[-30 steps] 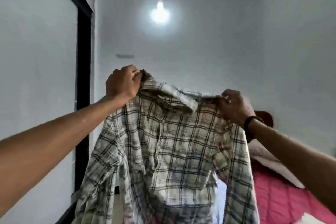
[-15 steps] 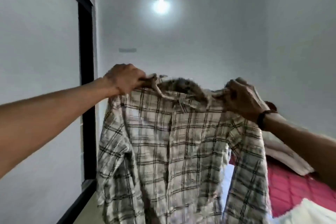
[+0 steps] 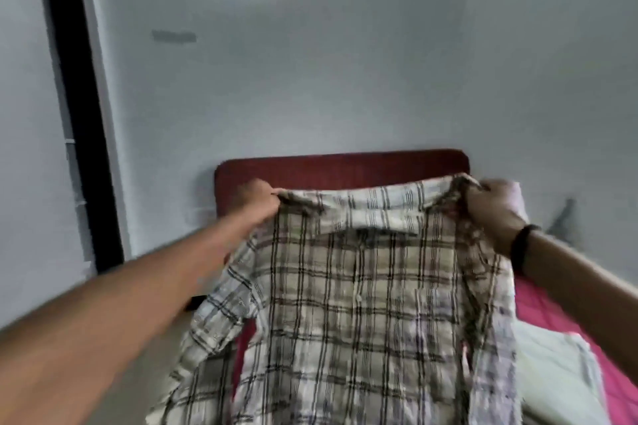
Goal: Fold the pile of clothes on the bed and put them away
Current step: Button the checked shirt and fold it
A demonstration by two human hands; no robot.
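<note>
Pink-sheeted bed and red headboard behind plaid shirt, both hands, left and right, gripping its shoulders.

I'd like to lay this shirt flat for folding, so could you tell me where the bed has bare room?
Bare pink bedcover shows to the right of the plaid shirt, between the right hand above and a pale folded cloth below. That cloth crowds the lower right. The shirt, held by both hands, left hand included, hides the middle of the bed.
</note>
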